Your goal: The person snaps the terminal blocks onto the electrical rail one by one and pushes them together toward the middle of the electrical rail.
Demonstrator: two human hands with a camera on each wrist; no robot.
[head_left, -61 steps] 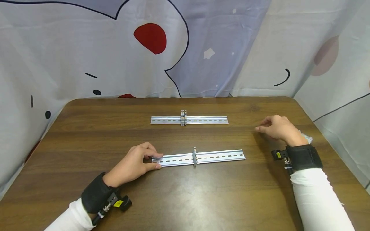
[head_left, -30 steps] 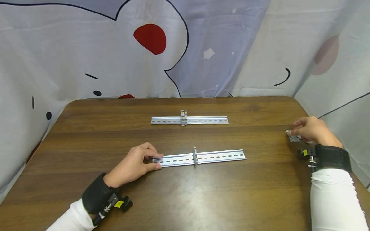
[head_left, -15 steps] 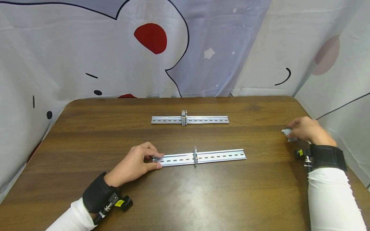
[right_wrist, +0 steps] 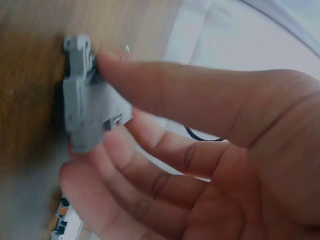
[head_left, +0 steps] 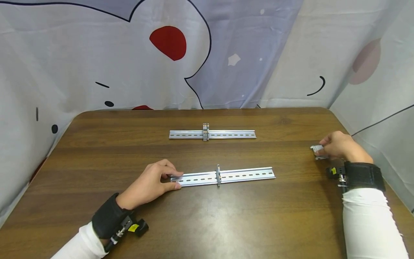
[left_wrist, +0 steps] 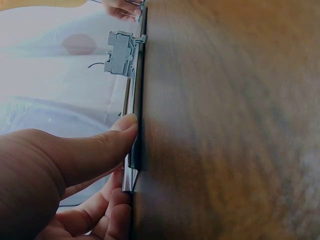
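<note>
My left hand (head_left: 147, 185) pinches the left end of the nearer slotted metal DIN rail (head_left: 245, 175) between thumb and fingers. A grey terminal block (head_left: 218, 175) sits across that rail near its middle; the left wrist view shows the block (left_wrist: 119, 52) standing up from it. Toward the table's right edge, my right hand (head_left: 344, 145) holds another grey terminal block (head_left: 318, 151). In the right wrist view the thumb presses on one side of this block (right_wrist: 87, 110), with fingers behind it.
A second DIN rail (head_left: 233, 134) lies farther back on the wooden table (head_left: 129, 151), with several terminal blocks (head_left: 205, 132) together on it. In the right wrist view, a part with orange spots (right_wrist: 62, 212) lies below the fingers. A printed curtain (head_left: 245, 54) hangs behind.
My right hand went right to the table's edge, took hold of a grey terminal block, then came slightly back left with it. The left hand and both rails stayed put.
</note>
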